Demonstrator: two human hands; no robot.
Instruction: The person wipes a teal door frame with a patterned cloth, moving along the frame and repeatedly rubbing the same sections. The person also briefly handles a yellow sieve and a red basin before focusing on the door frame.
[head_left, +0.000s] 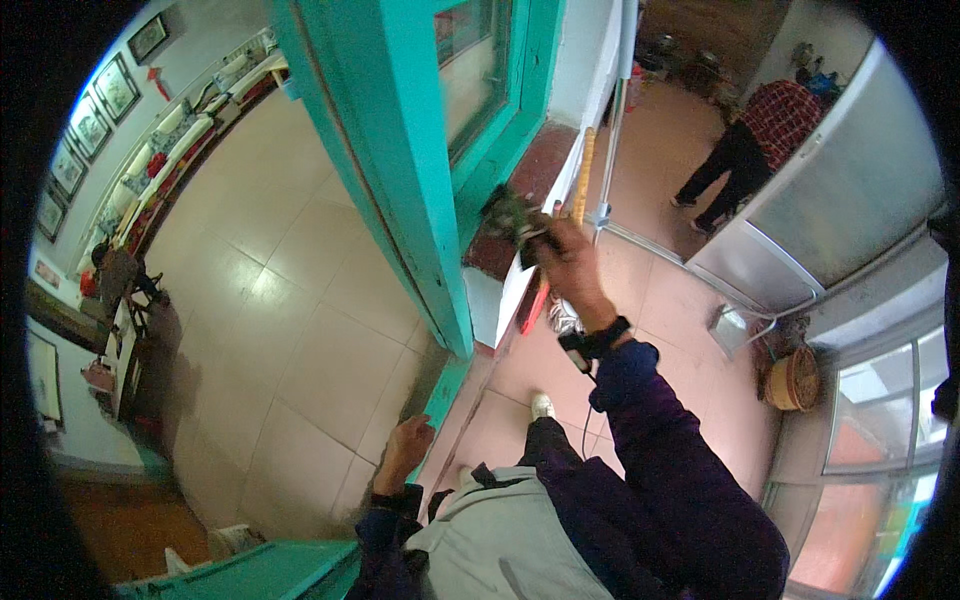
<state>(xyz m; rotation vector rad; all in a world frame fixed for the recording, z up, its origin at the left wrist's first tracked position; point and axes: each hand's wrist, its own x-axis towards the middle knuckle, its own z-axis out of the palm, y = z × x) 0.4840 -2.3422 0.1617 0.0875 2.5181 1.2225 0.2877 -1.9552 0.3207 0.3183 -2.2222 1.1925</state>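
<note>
My right hand (566, 259) grips a dark green cloth (511, 214), blurred by motion, at the dark red windowsill (544, 161). The sill lies beneath a teal-painted wooden window frame (487, 176), and a teal door post (390, 150) stands to its left. On my right wrist sits a black band with a small device (576, 351) and a cable. My left hand (407, 450) is held low in front of me, near the teal threshold strip (446, 386). Its fingers are curled, and I see nothing in them.
A yellow stick (583, 176) and a red object (534, 309) stand by the wall below the sill. Beyond a glazed metal door (847, 172), a person (757, 142) bends over. A woven basket (793, 379) is at right. Along the left wall runs a long sofa (169, 154).
</note>
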